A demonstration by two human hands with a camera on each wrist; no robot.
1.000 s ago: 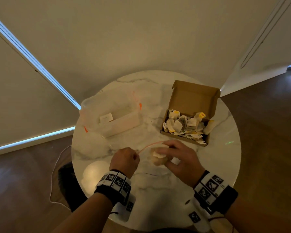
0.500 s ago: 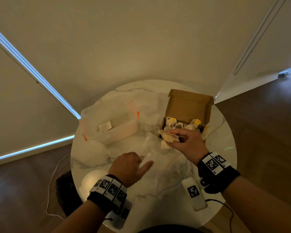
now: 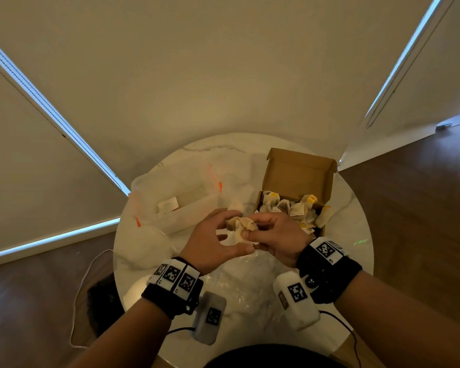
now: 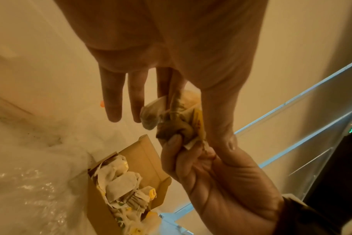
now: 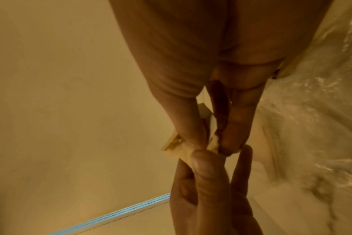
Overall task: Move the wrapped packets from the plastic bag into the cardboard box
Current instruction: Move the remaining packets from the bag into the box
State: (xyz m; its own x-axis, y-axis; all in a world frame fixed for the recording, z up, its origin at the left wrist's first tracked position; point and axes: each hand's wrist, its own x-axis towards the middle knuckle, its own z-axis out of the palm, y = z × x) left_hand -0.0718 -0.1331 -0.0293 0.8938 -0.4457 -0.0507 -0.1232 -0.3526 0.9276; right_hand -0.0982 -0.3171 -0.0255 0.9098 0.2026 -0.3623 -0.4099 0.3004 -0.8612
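change since earlier: both our hands have risen off the bench and met in front of the cardboard box; half a second back the left lay low on the bench with a finger out while only the right carried packets toward the box.
head view, grip: our right hand (image 3: 275,236) pinches a small bundle of wrapped packets (image 3: 241,226) between thumb and fingers; our left hand (image 3: 210,241) closes thumb and fingers on the same bundle from the other side.
head view, goal: cardboard box (image 3: 299,173) stands open just beyond the hands, lid flap up, already well filled with packets.
head view, source: plastic bag (image 3: 246,289) lies flat and crumpled under our wrists; we see no packets in it, so this bundle may be among the last.
head view, surroundings: clear plastic tub (image 3: 178,205) sits left of the box on the round marble bench (image 3: 356,240); nothing blocks the short path to the box.
left wrist view: left thumb and forefinger hold the bundle (image 4: 177,122), the other fingers (image 4: 113,101) straight and spread; the right hand (image 4: 221,178) clamps it from below; box (image 4: 149,159) lies underneath.
right wrist view: right thumb and fingers pinch the bundle (image 5: 175,145); left fingertips (image 5: 203,163) press it from the far side.
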